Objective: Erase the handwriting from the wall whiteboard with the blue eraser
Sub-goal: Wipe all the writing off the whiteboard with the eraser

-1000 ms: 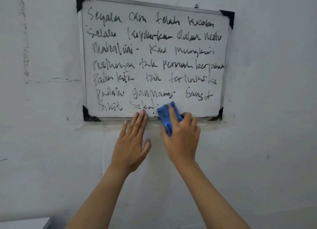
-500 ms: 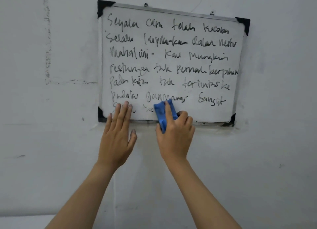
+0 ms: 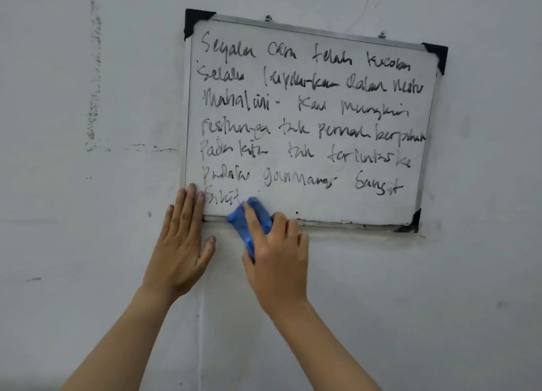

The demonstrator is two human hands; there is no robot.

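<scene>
A small whiteboard [image 3: 311, 27] with black corner caps hangs on the wall, covered in several lines of black handwriting [image 3: 305, 109]. My right hand [image 3: 278, 261] grips the blue eraser [image 3: 249, 217] and presses it against the board's bottom edge, left of centre. The bottom line is wiped to the right of the eraser; one word remains at its left. My left hand [image 3: 179, 244] lies flat with fingers together on the wall, its fingertips over the board's lower left corner.
The pale wall [image 3: 88, 244] around the board carries scuff marks [image 3: 93, 97] to the left and faint smudges. A few ink specks [image 3: 296, 213] sit near the board's bottom frame.
The eraser slid left along the bottom line and wiped out its second word. My left hand shifted left to the board's lower left corner. The view drifted, so the board sits further right.
</scene>
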